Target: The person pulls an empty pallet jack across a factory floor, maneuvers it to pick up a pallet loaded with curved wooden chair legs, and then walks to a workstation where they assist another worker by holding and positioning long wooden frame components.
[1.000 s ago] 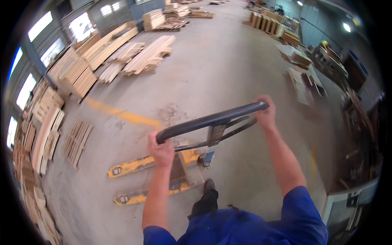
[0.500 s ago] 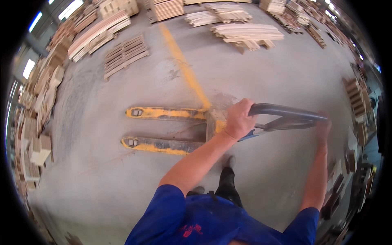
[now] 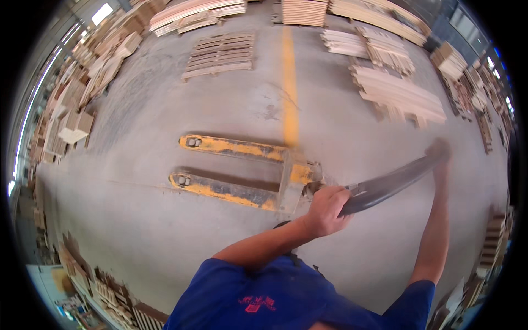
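Observation:
A worn yellow pallet jack [image 3: 301, 174] stands on the grey floor, its two bare forks [image 3: 236, 147] pointing left. Its dark grey handle [image 3: 393, 186] slants from near the middle up to the right. My left hand [image 3: 329, 210] is wrapped round the handle's near-left end. Around the far-right end closes my right hand [image 3: 439, 154], smeared by motion. The jack's yellow body shows just left of my left hand. My left forearm crosses in front of the floor below the jack.
An unloaded wooden pallet [image 3: 220, 55] lies beyond the forks. A yellow floor line [image 3: 290, 88] runs away from the jack. Stacked boards [image 3: 399, 93] lie at the far right, with more timber [image 3: 198, 14] along the back. Boxy wood stacks [image 3: 76, 126] line the left side.
The handle has swung: its left end came nearer me, while its right end moved farther away. Both hands went with it. My view has turned, shifting the surroundings.

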The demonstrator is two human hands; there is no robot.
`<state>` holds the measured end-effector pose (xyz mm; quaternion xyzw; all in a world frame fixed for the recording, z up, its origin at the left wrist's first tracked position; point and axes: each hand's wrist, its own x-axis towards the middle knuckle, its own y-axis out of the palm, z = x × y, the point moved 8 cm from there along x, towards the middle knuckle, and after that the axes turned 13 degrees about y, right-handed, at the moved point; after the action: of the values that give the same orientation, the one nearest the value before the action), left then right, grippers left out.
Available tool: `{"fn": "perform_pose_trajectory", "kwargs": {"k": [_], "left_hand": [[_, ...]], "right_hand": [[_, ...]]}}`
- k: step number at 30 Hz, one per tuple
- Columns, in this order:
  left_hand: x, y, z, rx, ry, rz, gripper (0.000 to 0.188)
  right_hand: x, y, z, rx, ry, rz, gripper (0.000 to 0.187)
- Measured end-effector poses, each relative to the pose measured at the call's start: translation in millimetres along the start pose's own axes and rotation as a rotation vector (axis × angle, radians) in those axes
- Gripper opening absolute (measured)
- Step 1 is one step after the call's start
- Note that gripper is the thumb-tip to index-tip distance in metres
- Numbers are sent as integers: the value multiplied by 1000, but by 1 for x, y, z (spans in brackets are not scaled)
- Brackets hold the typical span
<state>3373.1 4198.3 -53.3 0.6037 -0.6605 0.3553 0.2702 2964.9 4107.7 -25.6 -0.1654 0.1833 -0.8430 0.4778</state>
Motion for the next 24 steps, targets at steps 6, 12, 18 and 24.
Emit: {"fn": "perform_pose_trajectory", "kwargs": {"k": [6,12,18,24], "left_hand": [[77,26,78,233,-10,-25,28],[125,69,195,408,-212,-123,19],[181,106,329,491,-274,-266,21],[201,64,420,611,-225,-385,25]], "right_hand": [[149,82,33,22,-204,219,18],[315,176,-35,59,-155,398,20],[509,318,-92,274,-174,636,25],[550,439,-24,-48,-415,636,18]]}}
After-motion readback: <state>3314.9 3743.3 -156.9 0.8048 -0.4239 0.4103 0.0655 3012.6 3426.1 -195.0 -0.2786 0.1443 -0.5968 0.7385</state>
